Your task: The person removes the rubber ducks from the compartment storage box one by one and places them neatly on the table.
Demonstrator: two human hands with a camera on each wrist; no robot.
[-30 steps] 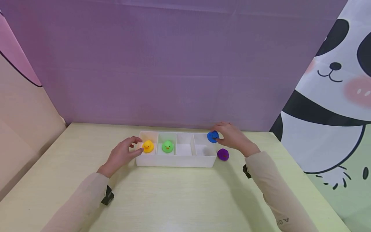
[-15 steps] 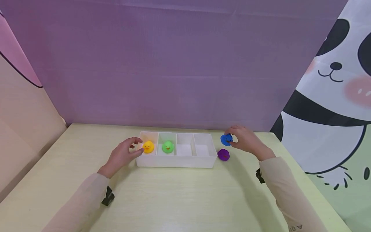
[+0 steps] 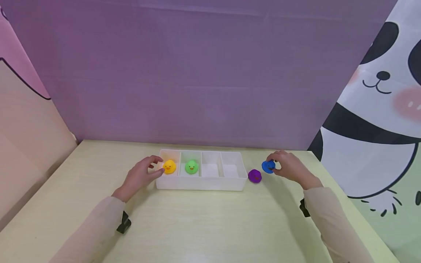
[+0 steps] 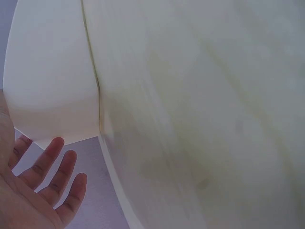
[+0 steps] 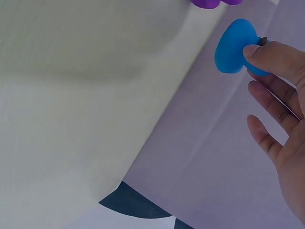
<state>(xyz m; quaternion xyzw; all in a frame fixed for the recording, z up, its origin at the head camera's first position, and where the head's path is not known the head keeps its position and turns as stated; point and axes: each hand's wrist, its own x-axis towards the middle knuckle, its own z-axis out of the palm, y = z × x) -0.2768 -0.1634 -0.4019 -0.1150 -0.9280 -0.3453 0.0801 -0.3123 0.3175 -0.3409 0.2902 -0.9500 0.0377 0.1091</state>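
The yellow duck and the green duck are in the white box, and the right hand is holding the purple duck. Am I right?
Not quite: the right hand is holding the blue duck. The head view shows the purple duck on the table. The yellow duck and green duck are in the white box, as you said.

You have four toys: one yellow duck [image 3: 169,167], one green duck [image 3: 192,167], one blue duck [image 3: 268,167], one purple toy [image 3: 254,176]; one white box [image 3: 201,183], four compartments [image 3: 209,169]; one surface [image 3: 204,223].
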